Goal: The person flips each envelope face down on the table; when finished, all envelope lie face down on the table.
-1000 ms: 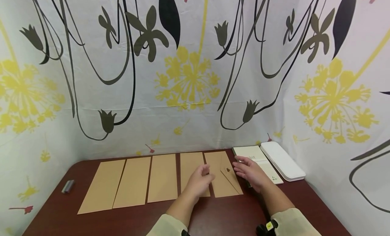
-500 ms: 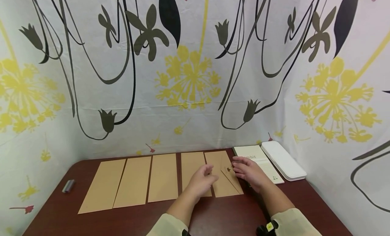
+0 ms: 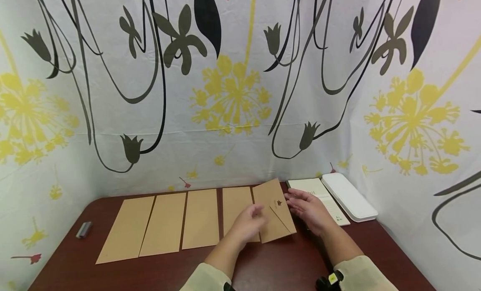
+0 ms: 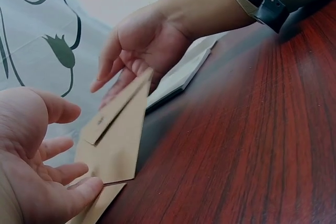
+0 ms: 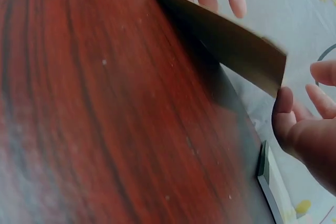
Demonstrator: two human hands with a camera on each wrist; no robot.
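A kraft-paper envelope (image 3: 276, 216) with a small dark crown print and a diagonal flap line lies at the row's right end, its right edge raised and tilted. My right hand (image 3: 310, 209) holds that raised edge; in the right wrist view its thumb (image 5: 285, 116) meets the edge at a corner, while other fingers stand apart. My left hand (image 3: 246, 224) is at the envelope's left side, fingers loosely bent. In the left wrist view its thumb (image 4: 84, 190) is close to the envelope's lower edge; whether it touches I cannot tell.
Several flat kraft envelopes (image 3: 163, 224) lie in a row to the left. Behind my right hand are an open notebook (image 3: 330, 211) and a long white case (image 3: 349, 199). A small grey object (image 3: 84, 230) sits near the table's left edge. A patterned cloth (image 3: 240, 157) hangs behind.
The right edge of the rightmost envelope has risen from the table, and the envelope now tilts. My hands have stayed nearly in place, the left drawing in slightly.
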